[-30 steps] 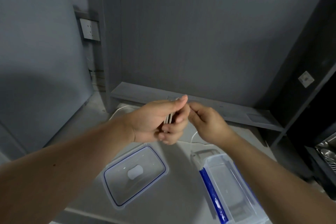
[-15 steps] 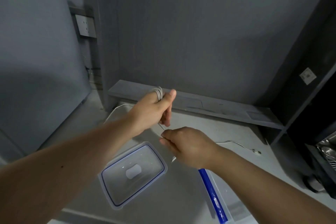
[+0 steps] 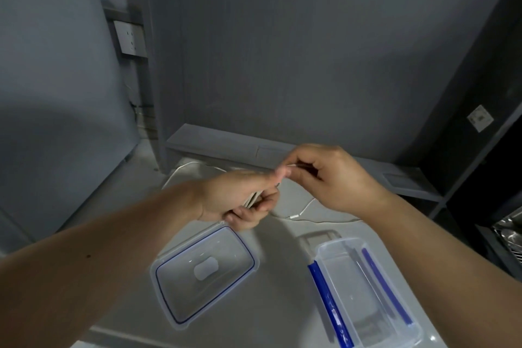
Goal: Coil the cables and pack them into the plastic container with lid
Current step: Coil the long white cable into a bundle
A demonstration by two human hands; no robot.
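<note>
My left hand grips a bundle of white cable loops above the table. Just right of it, my right hand pinches a strand of the same white cable between thumb and forefinger, touching the left thumb tip. The cable's free end with a small plug hangs to the table below the hands. A clear plastic container with blue clips stands open at the lower right, with nothing in it. Its clear lid, edged in blue, lies flat to the left of it.
Another white cable loops on the table behind my left hand. A low grey ledge runs along the back wall. A wall socket sits at upper left. Dark shelving with a metal item stands at right.
My right hand rose from low over the lid up to my left thumb, bringing the cable strand with it. My left hand dropped and turned. The view tilted down, showing more of the container.
</note>
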